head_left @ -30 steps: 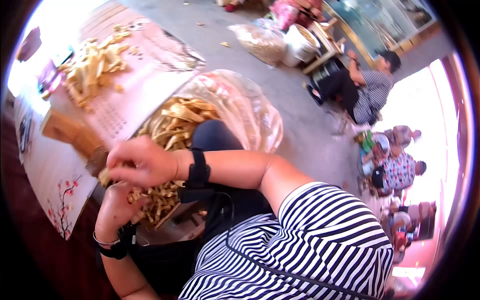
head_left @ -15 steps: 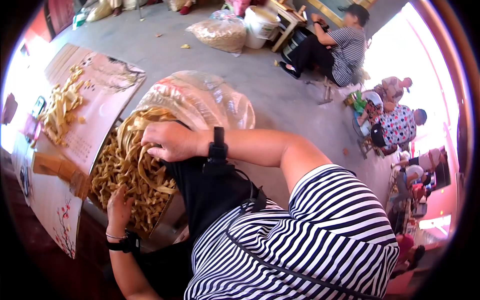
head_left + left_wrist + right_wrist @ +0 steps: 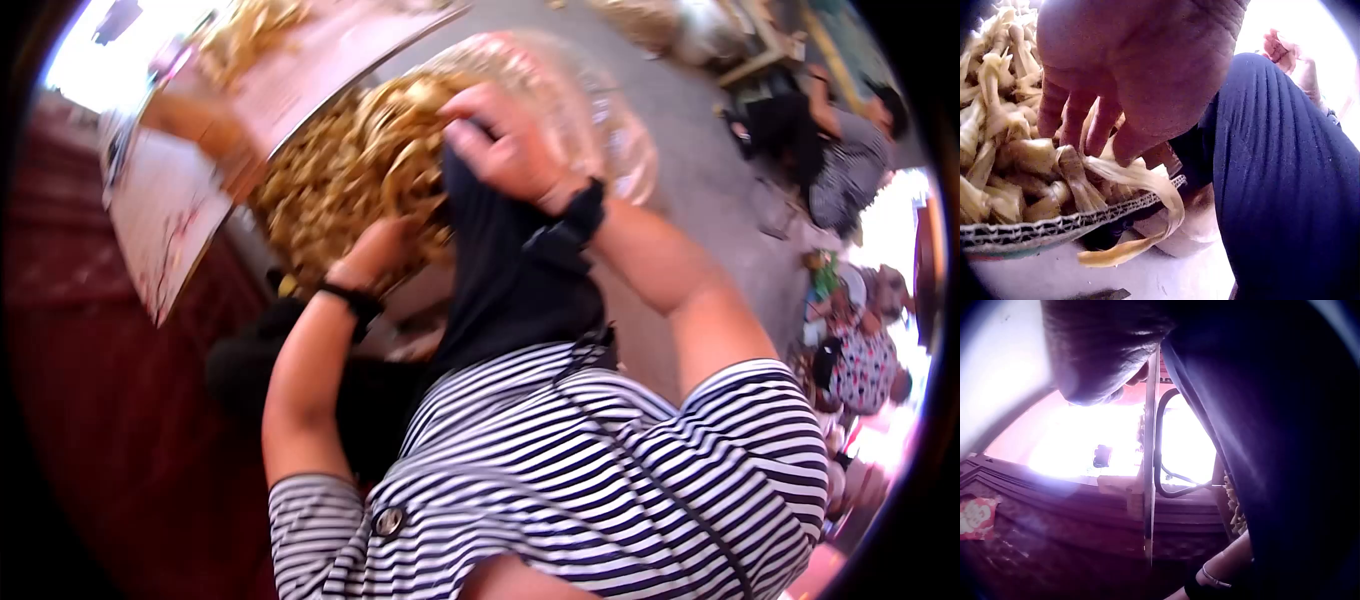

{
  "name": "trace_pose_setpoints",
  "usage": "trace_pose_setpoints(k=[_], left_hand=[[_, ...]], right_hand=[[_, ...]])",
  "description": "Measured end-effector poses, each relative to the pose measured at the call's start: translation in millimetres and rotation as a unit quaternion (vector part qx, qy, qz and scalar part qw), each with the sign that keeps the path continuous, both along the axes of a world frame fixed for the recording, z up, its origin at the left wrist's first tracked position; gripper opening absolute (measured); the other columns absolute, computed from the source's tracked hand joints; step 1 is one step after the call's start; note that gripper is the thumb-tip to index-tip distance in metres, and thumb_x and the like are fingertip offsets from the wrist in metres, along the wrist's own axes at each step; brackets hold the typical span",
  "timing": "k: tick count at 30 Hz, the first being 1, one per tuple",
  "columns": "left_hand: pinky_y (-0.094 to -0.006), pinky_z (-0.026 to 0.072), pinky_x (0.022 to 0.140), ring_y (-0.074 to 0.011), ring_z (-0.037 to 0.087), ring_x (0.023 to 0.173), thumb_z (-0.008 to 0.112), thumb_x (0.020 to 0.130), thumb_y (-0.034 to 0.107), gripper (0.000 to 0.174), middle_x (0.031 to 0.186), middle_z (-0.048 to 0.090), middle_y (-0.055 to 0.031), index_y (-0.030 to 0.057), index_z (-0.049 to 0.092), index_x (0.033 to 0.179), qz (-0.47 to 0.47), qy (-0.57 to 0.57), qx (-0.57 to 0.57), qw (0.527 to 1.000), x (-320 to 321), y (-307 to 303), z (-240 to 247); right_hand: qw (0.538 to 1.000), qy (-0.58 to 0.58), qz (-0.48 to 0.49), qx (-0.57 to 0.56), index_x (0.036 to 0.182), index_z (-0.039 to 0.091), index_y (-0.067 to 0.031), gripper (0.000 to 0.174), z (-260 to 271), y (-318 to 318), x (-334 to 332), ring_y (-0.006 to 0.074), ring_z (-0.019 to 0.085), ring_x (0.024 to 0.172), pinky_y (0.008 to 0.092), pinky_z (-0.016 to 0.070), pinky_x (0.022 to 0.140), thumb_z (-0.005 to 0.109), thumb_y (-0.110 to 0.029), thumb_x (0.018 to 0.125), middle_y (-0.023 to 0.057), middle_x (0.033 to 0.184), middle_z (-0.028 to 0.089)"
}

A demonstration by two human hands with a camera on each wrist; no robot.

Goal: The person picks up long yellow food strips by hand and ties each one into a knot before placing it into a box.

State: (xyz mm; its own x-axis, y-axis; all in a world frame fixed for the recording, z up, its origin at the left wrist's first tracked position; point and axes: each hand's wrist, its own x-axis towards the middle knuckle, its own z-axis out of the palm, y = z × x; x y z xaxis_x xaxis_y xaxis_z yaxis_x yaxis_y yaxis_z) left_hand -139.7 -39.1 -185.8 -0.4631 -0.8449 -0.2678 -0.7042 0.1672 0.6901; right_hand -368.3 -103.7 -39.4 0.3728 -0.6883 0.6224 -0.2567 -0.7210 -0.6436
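Note:
A cardboard box (image 3: 1085,220) holds many tan knots (image 3: 320,185) tied from flat strips that look like tofu skin. Longer loose strips (image 3: 410,110) lie heaped at its far side. My left hand (image 3: 385,245) reaches over the box's near edge. In the left wrist view, that hand (image 3: 1141,69) points its fingers down among the knots, and one long strip (image 3: 1169,203) hangs from beside the fingertips over the cardboard edge. My right hand (image 3: 505,145) is above my knee (image 3: 470,200) beside the loose strips, thumb apart from the fingers, with no strip visible in it.
A pink-white table (image 3: 330,60) with a strip pile (image 3: 250,35) and a wooden block (image 3: 200,125) stands left of the box. Clear plastic bagging (image 3: 600,130) lies beyond my knee. Several people sit to the right, one in a striped shirt (image 3: 855,180).
The hands were together at the wooden block, then parted. The right hand went to the loose strips, then over the knee; the left went down to the knots. The head view has swung.

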Motion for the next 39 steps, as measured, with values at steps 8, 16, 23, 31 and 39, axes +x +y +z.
trace_pose_setpoints(k=[8,16,23,31,39], left_hand=[[-0.0413,0.0501,0.078,-0.0337,0.062,0.094,0.063,0.067,0.005,0.046,0.102,0.062,-0.0141,0.015,0.065,0.112,-0.004,-0.052,-0.078,0.996,-14,13,6],[-0.0412,0.0514,0.078,-0.0335,0.061,0.096,0.062,0.074,0.015,0.039,0.107,0.062,-0.0142,0.0091,0.061,0.112,0.011,-0.107,-0.198,0.974,-21,23,-6],[-0.0289,0.049,0.076,-0.0198,0.062,0.089,0.049,0.089,0.003,0.019,0.103,0.063,-0.0104,0.0027,0.059,0.106,0.234,0.149,-0.199,0.94,42,-7,39],[-0.0335,0.0489,0.079,-0.0207,0.061,0.088,0.048,0.098,0.028,0.027,0.106,0.063,-0.0128,0.0034,0.06,0.098,0.215,0.599,-0.167,0.753,60,30,189],[-0.04,0.0403,0.098,-0.0226,0.052,0.106,0.045,0.098,0.032,0.036,0.118,0.053,-0.0166,0.0002,0.06,0.103,0.105,0.694,-0.301,0.646,140,87,291]], right_hand=[[1.0,0.013,-0.013,0.014,0.099,0.062,-0.0019,0.015,-4,-8,0,0.0179,0.061,0.082,0.0265,0.0489,0.075,0.061,0.0,0.084,0.0089,0.094,0.062],[0.998,0.049,-0.012,-0.031,0.094,0.063,-0.0041,0.013,-17,-13,-8,0.023,0.06,0.072,0.0323,0.0486,0.065,0.059,-0.003,0.082,0.0107,0.082,0.06],[0.998,0.006,-0.056,-0.007,0.09,0.062,-0.0045,0.01,-9,-7,-3,0.0279,0.061,0.076,0.0356,0.0494,0.068,0.06,-0.005,0.08,0.0107,0.082,0.06],[0.998,0.05,-0.029,0.008,0.097,0.063,-0.0053,0.014,-13,-6,1,0.0216,0.06,0.071,0.0316,0.0489,0.064,0.06,-0.005,0.083,0.0099,0.081,0.06],[0.921,0.389,-0.032,-0.007,0.121,0.055,-0.0071,0.047,-3,-26,21,0.0327,0.059,0.102,0.0431,0.0468,0.085,0.065,-0.029,0.081,0.0143,0.118,0.057]])
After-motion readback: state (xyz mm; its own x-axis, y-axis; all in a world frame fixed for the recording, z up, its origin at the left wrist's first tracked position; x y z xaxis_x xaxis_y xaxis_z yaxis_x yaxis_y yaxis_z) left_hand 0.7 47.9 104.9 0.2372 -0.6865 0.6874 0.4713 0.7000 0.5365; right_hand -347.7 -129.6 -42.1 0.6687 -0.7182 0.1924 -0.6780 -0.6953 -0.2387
